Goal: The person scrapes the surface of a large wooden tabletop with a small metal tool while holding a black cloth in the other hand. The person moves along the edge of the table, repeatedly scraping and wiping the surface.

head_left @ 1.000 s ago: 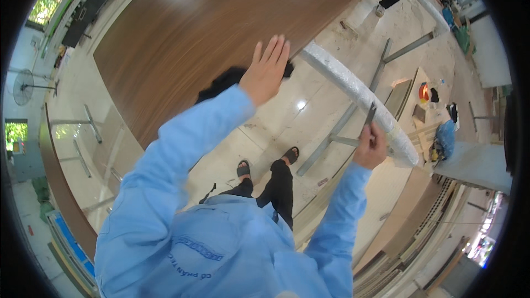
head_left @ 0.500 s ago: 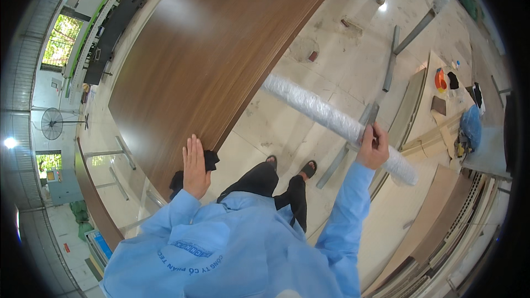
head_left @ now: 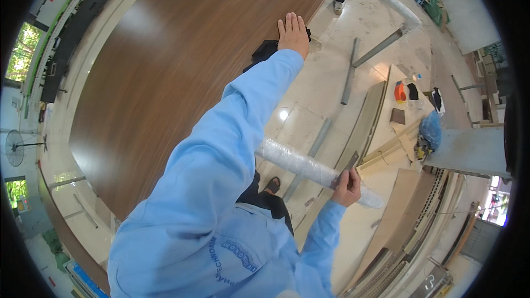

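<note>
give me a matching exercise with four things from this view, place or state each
1. left hand
2. right hand
3. black cloth
4. fan

A. at the picture's far left
B. gripping a thin flat tool
C. on the wood-grain panel, partly hidden by a forearm
D. fingers extended

Pairs: 1-D, 2-B, 3-C, 4-A

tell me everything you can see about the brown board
The board is broad, flat and brown, with lengthwise wood grain and a pale sheen in places. It lies at the upper left, its far end out of view. The left hand rests on a black cloth near its right edge; the sleeve hides part.
</note>
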Action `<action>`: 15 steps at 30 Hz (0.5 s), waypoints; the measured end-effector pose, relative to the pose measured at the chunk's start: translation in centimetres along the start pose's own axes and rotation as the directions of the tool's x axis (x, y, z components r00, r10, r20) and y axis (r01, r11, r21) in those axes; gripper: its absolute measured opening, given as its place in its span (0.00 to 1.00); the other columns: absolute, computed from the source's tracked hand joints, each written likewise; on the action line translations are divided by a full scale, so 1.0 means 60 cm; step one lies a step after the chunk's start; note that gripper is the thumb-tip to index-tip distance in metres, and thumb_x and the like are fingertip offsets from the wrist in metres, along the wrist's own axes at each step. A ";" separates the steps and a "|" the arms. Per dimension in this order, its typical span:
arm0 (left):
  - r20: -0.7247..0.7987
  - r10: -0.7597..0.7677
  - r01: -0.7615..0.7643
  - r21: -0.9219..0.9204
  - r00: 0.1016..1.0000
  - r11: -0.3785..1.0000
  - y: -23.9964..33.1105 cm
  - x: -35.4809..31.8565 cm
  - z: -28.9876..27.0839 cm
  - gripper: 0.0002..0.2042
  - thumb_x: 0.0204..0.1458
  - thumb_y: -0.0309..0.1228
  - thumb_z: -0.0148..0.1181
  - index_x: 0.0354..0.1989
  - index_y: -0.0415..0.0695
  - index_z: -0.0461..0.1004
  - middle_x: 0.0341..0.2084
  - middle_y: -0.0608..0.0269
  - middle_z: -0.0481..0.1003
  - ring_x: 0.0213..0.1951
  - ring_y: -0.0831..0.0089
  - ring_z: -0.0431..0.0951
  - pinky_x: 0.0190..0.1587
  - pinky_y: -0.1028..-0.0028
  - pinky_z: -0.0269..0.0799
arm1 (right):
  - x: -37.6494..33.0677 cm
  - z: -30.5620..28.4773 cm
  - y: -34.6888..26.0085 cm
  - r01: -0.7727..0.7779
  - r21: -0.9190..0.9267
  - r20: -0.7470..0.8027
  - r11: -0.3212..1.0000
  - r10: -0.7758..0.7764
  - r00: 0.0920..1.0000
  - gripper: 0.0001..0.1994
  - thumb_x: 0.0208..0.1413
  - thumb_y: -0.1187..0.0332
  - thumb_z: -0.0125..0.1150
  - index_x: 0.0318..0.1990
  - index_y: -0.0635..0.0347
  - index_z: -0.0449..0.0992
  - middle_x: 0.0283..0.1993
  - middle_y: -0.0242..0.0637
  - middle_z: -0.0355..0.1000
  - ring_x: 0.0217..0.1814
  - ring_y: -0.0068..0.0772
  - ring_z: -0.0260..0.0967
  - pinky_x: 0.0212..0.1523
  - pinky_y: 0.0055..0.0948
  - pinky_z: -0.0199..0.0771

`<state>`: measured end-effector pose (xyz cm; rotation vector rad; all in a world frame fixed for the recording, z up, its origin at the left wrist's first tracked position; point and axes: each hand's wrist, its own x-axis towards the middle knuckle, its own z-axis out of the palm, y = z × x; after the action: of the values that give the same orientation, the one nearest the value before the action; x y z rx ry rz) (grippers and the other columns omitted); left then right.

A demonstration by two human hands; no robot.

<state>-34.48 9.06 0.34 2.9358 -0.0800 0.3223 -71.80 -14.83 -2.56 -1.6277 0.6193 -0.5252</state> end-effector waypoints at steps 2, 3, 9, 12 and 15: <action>-0.074 0.082 -0.083 -0.003 0.994 0.997 -0.007 -0.002 0.001 0.30 0.65 0.30 0.43 0.75 0.31 0.51 0.76 0.40 0.50 0.78 0.49 0.46 0.77 0.46 0.39 | 0.001 -0.003 -0.005 -0.004 0.023 0.025 1.000 0.004 1.000 0.10 0.61 0.77 0.66 0.50 0.68 0.79 0.38 0.32 0.75 0.32 0.19 0.71 0.29 0.20 0.74; -0.026 0.118 -0.118 0.000 0.993 0.993 -0.015 -0.016 -0.006 0.30 0.65 0.29 0.43 0.75 0.30 0.51 0.76 0.41 0.50 0.78 0.49 0.46 0.77 0.47 0.39 | 0.003 -0.004 -0.009 -0.018 0.005 0.040 1.000 0.018 0.999 0.11 0.61 0.76 0.67 0.50 0.69 0.80 0.38 0.33 0.77 0.33 0.19 0.72 0.28 0.21 0.74; 0.027 0.386 -0.387 0.081 0.922 0.918 -0.067 -0.204 -0.076 0.36 0.52 0.21 0.52 0.73 0.30 0.54 0.76 0.44 0.51 0.78 0.52 0.47 0.78 0.51 0.44 | 0.098 0.046 -0.042 -0.114 -0.102 0.156 0.988 0.130 0.979 0.11 0.60 0.75 0.68 0.49 0.67 0.82 0.38 0.34 0.79 0.33 0.20 0.74 0.28 0.20 0.76; 0.161 0.416 -0.409 -0.077 0.895 0.909 -0.083 -0.260 -0.115 0.35 0.50 0.20 0.52 0.71 0.30 0.57 0.76 0.44 0.51 0.77 0.50 0.49 0.78 0.51 0.45 | 0.202 0.134 -0.057 -0.004 -0.008 0.340 1.000 0.006 0.940 0.10 0.59 0.75 0.69 0.48 0.66 0.83 0.37 0.33 0.79 0.34 0.19 0.74 0.29 0.21 0.78; 0.151 0.344 -0.320 -0.161 0.927 0.934 -0.083 -0.285 -0.142 0.34 0.50 0.21 0.53 0.70 0.30 0.59 0.75 0.40 0.51 0.77 0.46 0.49 0.78 0.49 0.43 | 0.292 0.245 -0.067 0.058 0.073 0.422 0.996 -0.084 0.903 0.10 0.58 0.75 0.69 0.47 0.64 0.84 0.36 0.31 0.79 0.35 0.19 0.75 0.29 0.21 0.79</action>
<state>-52.58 16.16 3.85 2.8001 -0.6066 0.0949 -48.63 -15.04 -0.83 -1.6445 0.2162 -0.2222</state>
